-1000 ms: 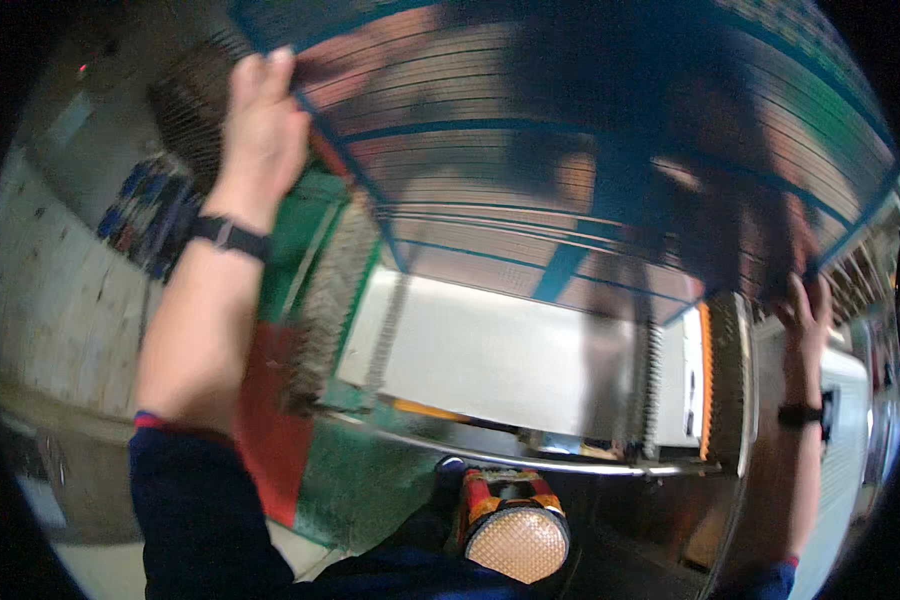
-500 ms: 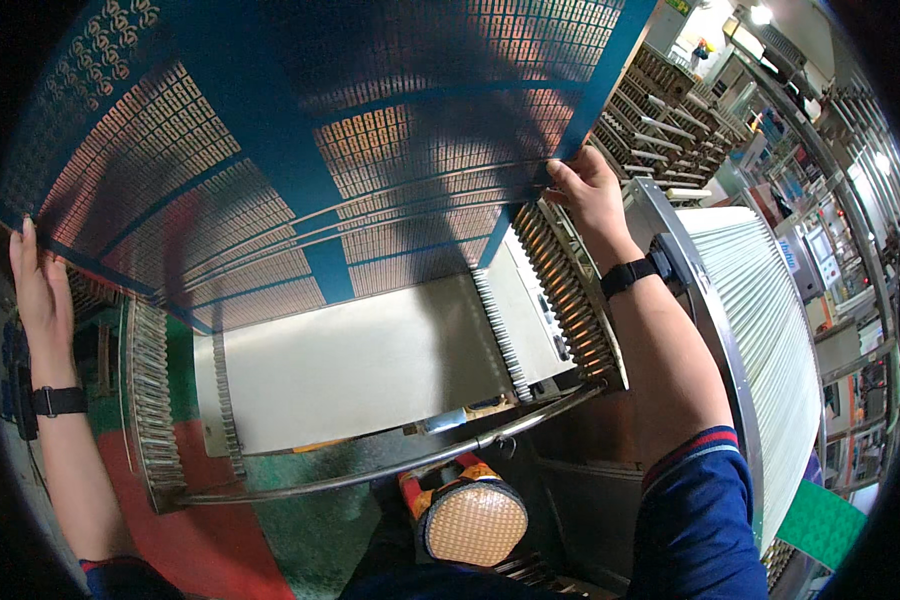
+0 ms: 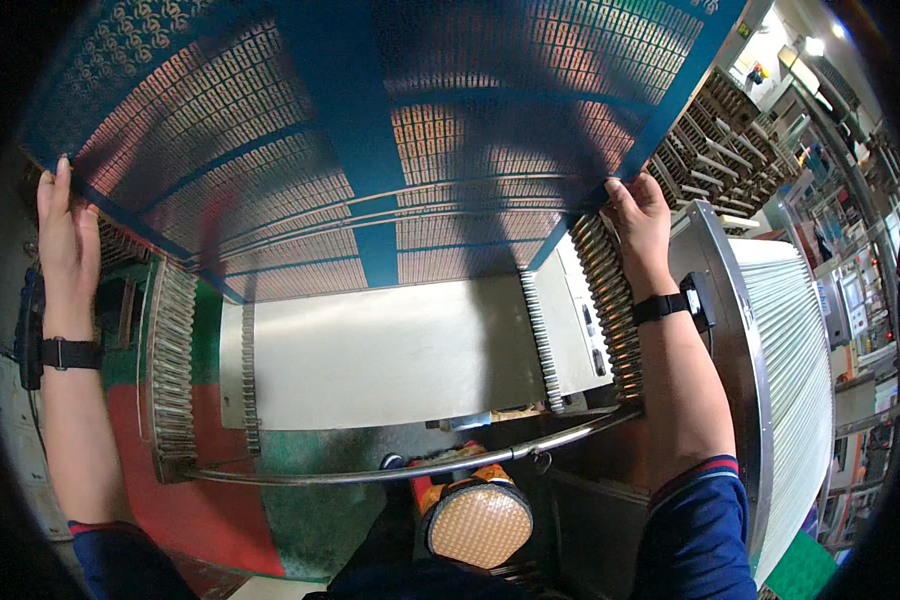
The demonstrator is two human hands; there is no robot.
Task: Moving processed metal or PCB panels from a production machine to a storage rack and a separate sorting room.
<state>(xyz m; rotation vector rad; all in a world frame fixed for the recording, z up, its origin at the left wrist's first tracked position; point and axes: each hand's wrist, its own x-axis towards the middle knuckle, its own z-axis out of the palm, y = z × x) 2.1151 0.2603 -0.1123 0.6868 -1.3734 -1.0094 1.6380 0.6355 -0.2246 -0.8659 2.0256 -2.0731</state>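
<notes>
Blue panel (image 3: 360, 160): spanned the upper view at a tilt, its lower part between the coil-lined sides of a metal rack (image 3: 178, 464); you seemed to be at the step of steadying or guiding it there with both hands.
Left hand (image 3: 70, 235): your fingers stood nearly straight, closed lightly on the panel's left edge; how firmly, you could not be told from this view.
Left coils (image 3: 175, 350): ran along the rack's side, below and to the right of that hand.
Pale board (image 3: 390, 360): lay between the inner coil rows, and the panel's lower edge met its far side in view; whether the two touched was unclear.
Front rail (image 3: 420, 468): curved between you and the board, just beyond a round tan seat (image 3: 480, 525).
Panel's lower edge: by judgement, any further shift called for your two hands to move evenly, since one leading could have skewed the panel against the coils.
Right coils (image 3: 606, 290): sat just below your right hand.
Right hand (image 3: 642, 225): you pinched the panel's right edge, thumb on the near face, fingers curled behind.
Ribbed stack (image 3: 790, 370): stood in its metal frame beside your right forearm.
</notes>
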